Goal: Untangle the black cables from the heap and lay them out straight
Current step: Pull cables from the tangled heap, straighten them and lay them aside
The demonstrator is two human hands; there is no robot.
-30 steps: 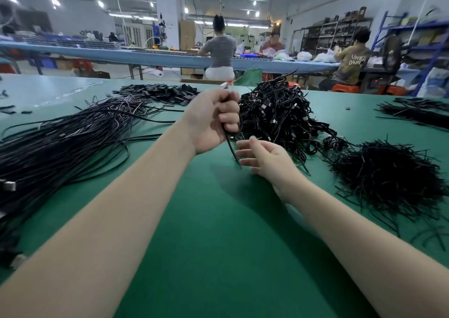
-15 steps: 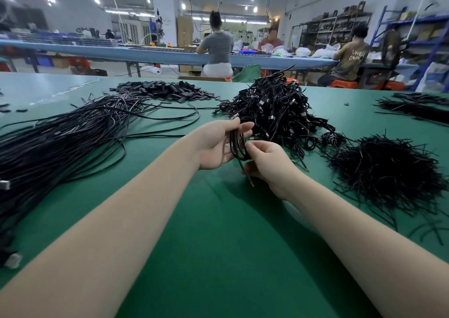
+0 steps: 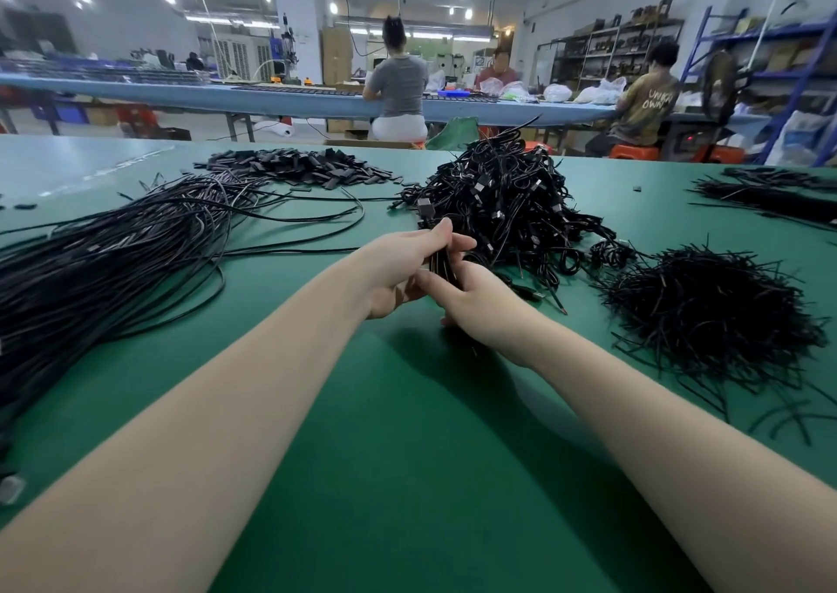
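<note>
A green work table (image 3: 407, 456) with a smooth, matte, mat-like surface is filling most of the view, and everything here is being placed against the tangled heap (image 3: 502, 203) of black cables mounded at its far middle, a knotted pile of thin glossy cords with small blocky connectors poking out. To the left of the heap, a broad sheaf of laid-out cables (image 3: 104, 252) is lying in long, roughly parallel strands that are sweeping across the table, a few loose ends curving toward the heap. To the right of the heap and nearer the camera, a bristly mound of short black ties (image 3: 711, 316) is sitting like a spiky nest, thin strips sticking out all round. Behind the heap on its left, a low flat scatter of small black rectangular pieces (image 3: 294, 166) is spreading over the table. Just in front of the heap, the two bare hands are meeting: the left hand (image 3: 407, 271) is gripping a small coiled bundle of black cable (image 3: 441, 261), fingers curled round it, while the right hand (image 3: 471, 298) is pressing against the same bundle from below, its fingers wrapped at the coil's lower side. The bundle is touching the heap's near edge.
</note>
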